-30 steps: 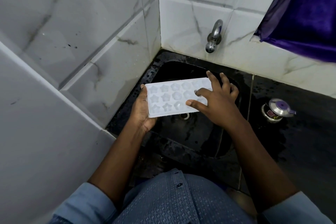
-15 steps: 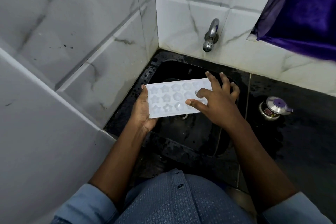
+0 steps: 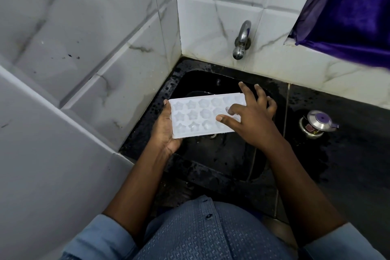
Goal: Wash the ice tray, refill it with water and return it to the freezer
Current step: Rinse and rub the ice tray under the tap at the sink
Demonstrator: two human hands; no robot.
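Barely anything moved vs the frames half a sec and a sec earlier tbh. Both hands and the tray sat in pretty much the same spots, and only the camera view drifted a touch.

The ice tray (image 3: 196, 116), white, w/ star and round cells, was held roughly level over the black sink (image 3: 228, 154), in front of and below the tap (image 3: 241, 40) and not touching the basin. The left grip (image 3: 164, 131) had the tray's left short end, thumb along the edge and fingers under it, so it was carrying the weight. The right grip (image 3: 255, 124) wasn't grasping anything. Its fingers were spread over the right end, the thumb lay on top and the index was bent down into one cell.

No water was visibly running, and I couldn't tell if the cells were wet.

Imo this was the wash step, rubbing the cells out by finger. Refill and freezer weren't started.

The next move prob calls for water. The right grip would have to come off the tray to work the tap while the left one kept it steady solo and slid it under the spout.

Other stuff: a small steel pot w/ lid (image 3: 316, 124) stood on the wet black desk (image 3: 348, 164) to the right, well apart from the tray. A purple cloth (image 3: 348, 6) hung top right.
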